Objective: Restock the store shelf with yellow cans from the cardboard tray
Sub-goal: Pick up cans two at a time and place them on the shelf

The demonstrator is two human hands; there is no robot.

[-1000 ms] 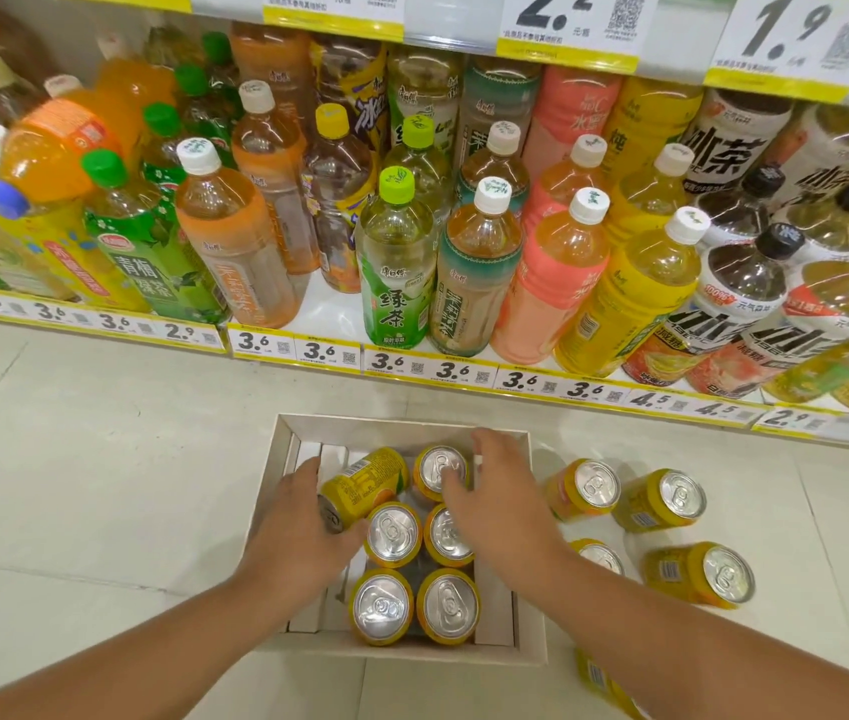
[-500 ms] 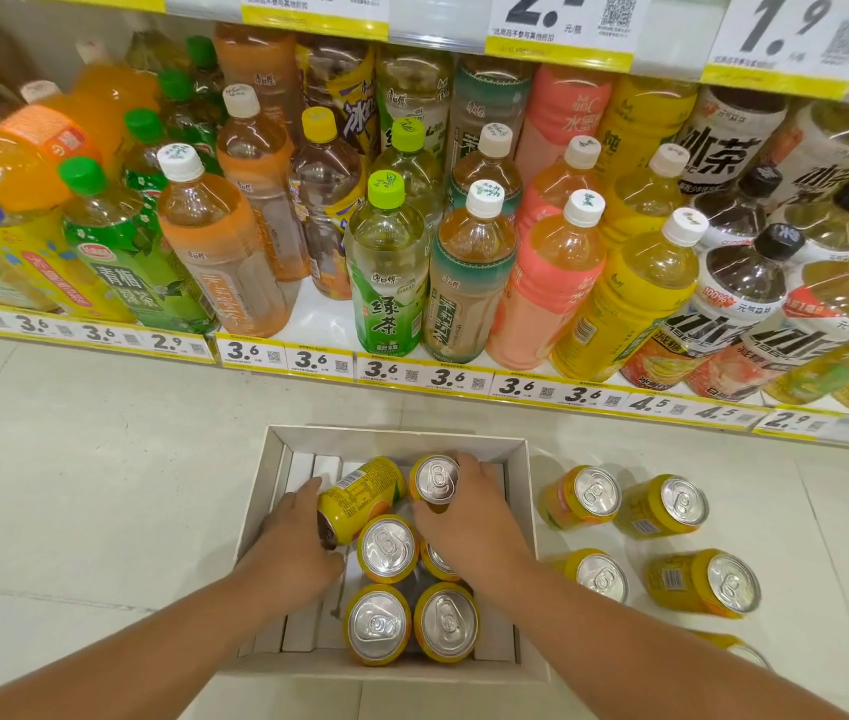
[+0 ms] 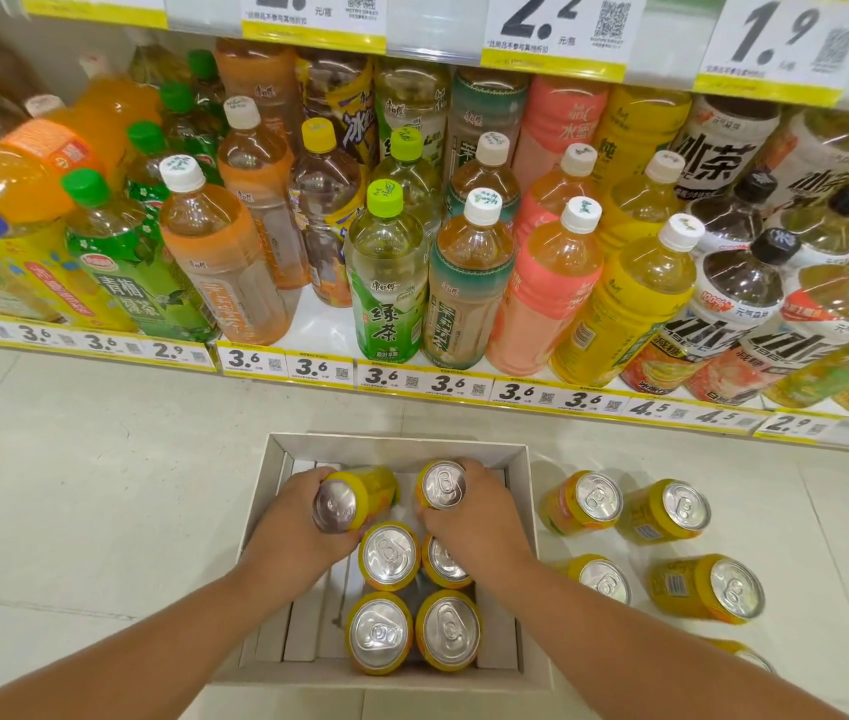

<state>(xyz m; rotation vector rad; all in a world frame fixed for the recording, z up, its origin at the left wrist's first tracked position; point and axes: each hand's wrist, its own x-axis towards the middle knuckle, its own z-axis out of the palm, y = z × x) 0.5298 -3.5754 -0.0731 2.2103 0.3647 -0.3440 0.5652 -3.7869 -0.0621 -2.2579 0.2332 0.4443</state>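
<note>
Judging from how things lie, the restocking has barely begun: no yellow aluminium can is visible on the white store shelf [image 3: 318,324], which holds only plastic drink bottles [image 3: 386,283]. Four cans [image 3: 414,605] stand upright at the near right of the shallow white cardboard tray [image 3: 396,443] on the pale tiled floor [image 3: 100,485], and at least five more [image 3: 672,543] stand on the floor to its right. The left hand [image 3: 292,522] is wrapped around a tilted can [image 3: 355,496], base toward the camera; the right hand [image 3: 474,517] is closed around an upright can [image 3: 440,483] at the tray's far end.
</note>
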